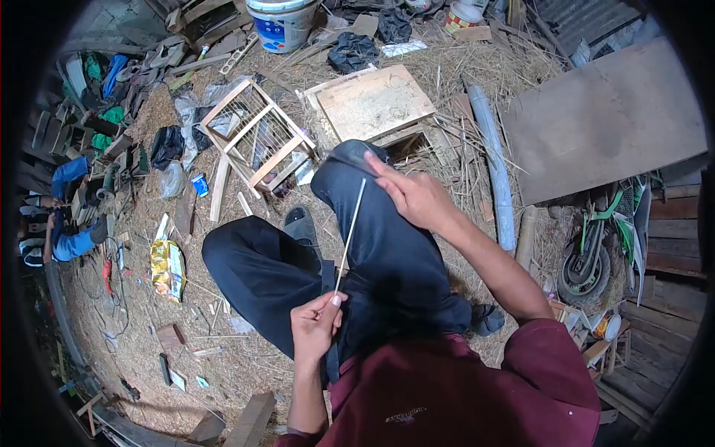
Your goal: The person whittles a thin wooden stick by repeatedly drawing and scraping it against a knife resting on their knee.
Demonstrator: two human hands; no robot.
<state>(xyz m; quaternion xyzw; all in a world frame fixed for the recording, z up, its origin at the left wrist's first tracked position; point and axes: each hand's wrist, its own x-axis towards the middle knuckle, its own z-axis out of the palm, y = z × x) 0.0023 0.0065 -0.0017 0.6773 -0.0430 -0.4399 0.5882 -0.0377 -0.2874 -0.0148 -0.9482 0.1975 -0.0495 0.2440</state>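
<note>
My left hand (316, 328) is closed around the lower end of a thin pale stick (350, 238), which slants up over my lap. My right hand (413, 195) is above my raised knee, close to the stick's upper tip. Its fingers are closed on a dark, blade-like tool (348, 161), blurred against the dark trousers, so its exact kind is unclear. A dark flat strap (328, 277) runs down beside the left hand. In front of my knees stand a wooden frame with thin bars (261, 134), like a cage, and a low wooden bench (376, 100).
Straw and wood scraps litter the ground. A bluish pole (491, 167) and a large board (607, 123) lie right, above a motorbike wheel (585, 268). A white bucket (281, 26) stands at the back. Another person's blue sleeve (71, 244) shows far left, near a gold packet (167, 270).
</note>
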